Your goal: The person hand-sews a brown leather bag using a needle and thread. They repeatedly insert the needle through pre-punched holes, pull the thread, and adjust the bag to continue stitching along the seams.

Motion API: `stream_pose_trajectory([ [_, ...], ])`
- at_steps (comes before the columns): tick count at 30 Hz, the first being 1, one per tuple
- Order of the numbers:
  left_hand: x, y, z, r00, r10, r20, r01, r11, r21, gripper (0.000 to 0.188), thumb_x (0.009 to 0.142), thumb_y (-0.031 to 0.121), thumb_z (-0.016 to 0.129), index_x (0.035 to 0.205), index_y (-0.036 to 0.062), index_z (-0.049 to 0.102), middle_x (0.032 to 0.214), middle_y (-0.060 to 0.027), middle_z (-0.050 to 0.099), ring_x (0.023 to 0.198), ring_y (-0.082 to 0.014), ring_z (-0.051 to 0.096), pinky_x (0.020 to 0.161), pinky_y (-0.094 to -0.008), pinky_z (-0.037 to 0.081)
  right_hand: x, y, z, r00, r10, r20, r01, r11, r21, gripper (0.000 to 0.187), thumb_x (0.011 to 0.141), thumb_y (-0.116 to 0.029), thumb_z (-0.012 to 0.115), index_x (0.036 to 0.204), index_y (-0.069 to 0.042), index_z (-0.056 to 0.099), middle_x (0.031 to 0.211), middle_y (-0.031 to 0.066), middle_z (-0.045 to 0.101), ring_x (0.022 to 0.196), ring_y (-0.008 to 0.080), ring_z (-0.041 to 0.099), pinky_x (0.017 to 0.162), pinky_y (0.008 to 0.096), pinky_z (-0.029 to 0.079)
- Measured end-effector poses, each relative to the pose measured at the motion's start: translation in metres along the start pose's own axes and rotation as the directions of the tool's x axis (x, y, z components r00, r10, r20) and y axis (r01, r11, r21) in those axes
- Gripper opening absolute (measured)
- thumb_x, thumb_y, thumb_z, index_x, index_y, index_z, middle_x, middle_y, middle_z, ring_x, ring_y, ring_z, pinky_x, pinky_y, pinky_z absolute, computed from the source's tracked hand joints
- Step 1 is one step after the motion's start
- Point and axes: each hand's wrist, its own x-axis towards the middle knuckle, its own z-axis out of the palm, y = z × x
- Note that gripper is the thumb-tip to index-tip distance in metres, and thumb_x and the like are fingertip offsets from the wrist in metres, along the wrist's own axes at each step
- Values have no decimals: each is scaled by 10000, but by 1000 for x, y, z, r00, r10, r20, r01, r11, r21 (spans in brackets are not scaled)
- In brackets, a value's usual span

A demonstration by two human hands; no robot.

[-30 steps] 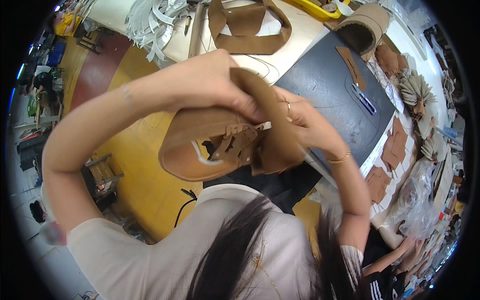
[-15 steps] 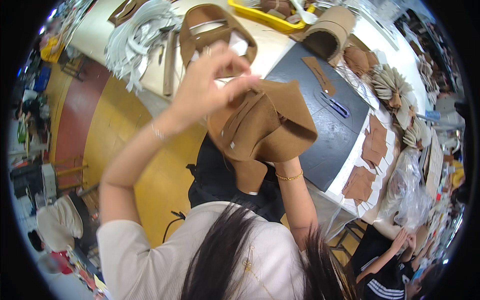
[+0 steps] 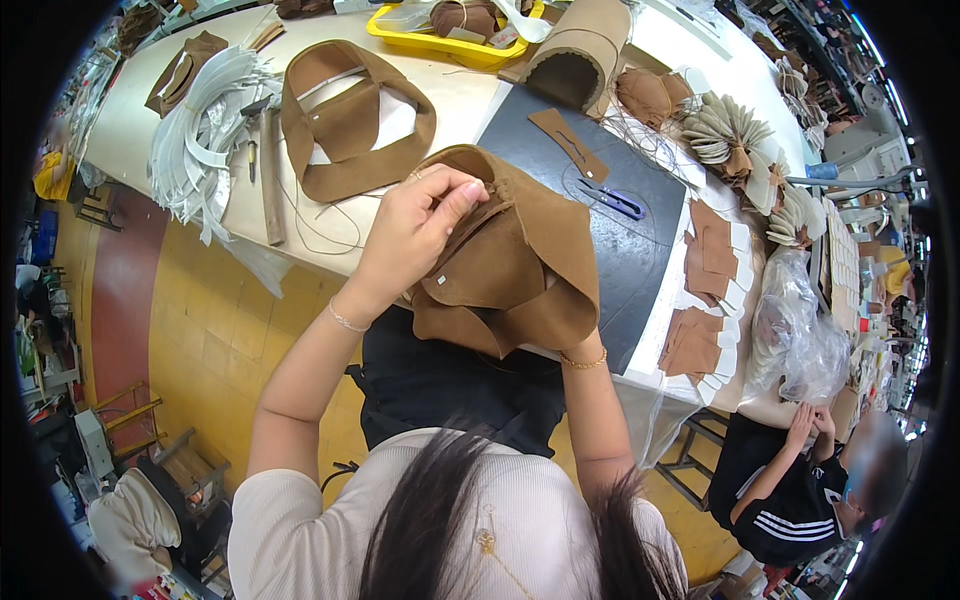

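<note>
A brown suede-like bag piece (image 3: 560,235) is held up above my lap, its panels and strap folded around an open middle. At its upper left edge is my left hand (image 3: 420,225), thumb and fingers pinched together. What they grip, perhaps a thread, is too small to make out. From below right my right arm reaches behind the piece, and my right hand (image 3: 586,343) is mostly hidden by it beyond the wrist. That hand bears the piece, though its fingers do not show. A similar brown bag piece (image 3: 340,180) lies on the table beyond my left hand.
Purple-handled snips (image 3: 615,200) and a slotted brown strip (image 3: 568,143) lie on the black mat (image 3: 625,260). White strips (image 3: 195,150) and a wooden bar (image 3: 271,180) lie left. A yellow tray (image 3: 385,30) stands far back. Another person (image 3: 790,490) sits at right.
My left hand has come down from above the bag piece to its upper edge. The piece has turned a little, and its hanging flap is folded up. My view has shifted to the right.
</note>
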Motion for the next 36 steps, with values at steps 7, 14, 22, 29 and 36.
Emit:
stream_pose_trajectory([
  [7, -2, -5, 9, 974, 219, -55, -215, 974, 74, 142, 869, 108, 671, 943, -12, 688, 1005, -67, 659, 867, -113, 607, 725, -232, 481, 3, -19, 7, 992, -14, -122, -10, 982, -190, 314, 813, -80, 711, 1093, -5, 590, 1036, 26, 635, 911, 78, 540, 797, 264, 471],
  [14, 0, 3, 7, 974, 224, -15, -216, 954, 208, 155, 892, 120, 647, 950, -21, 672, 909, -56, 645, 624, -89, 560, 576, -228, 436, 11, -37, 5, 993, 59, -104, -56, 998, 28, 204, 830, -53, 659, 1012, 25, 608, 968, 37, 647, 858, 75, 528, 749, 258, 471],
  [22, -6, 10, 17, 963, 265, -52, -245, 938, 246, 132, 893, 105, 643, 923, -22, 663, 789, -56, 589, 540, -93, 523, 521, -244, 404, 13, -45, 6, 995, -33, -92, 24, 995, -92, 184, 814, -41, 650, 977, 37, 613, 911, 56, 654, 809, 94, 539, 733, 273, 475],
  [29, -8, 11, 21, 916, 397, -61, -346, 857, 383, 80, 854, 67, 668, 896, -2, 664, 759, -83, 601, 565, -160, 560, 526, -281, 429, 13, -53, 5, 995, -49, -90, 39, 993, -108, 194, 790, -36, 651, 966, 37, 615, 901, 70, 659, 792, 101, 546, 724, 278, 477],
  [36, -14, 2, 27, 742, 669, 41, -558, 582, 592, 129, 767, 14, 719, 884, 12, 666, 823, -96, 655, 672, -240, 641, 580, -305, 497, 6, -48, 6, 993, -106, -60, 87, 963, -256, 214, 791, -35, 664, 991, 29, 625, 925, 74, 669, 808, 134, 586, 739, 287, 486],
])
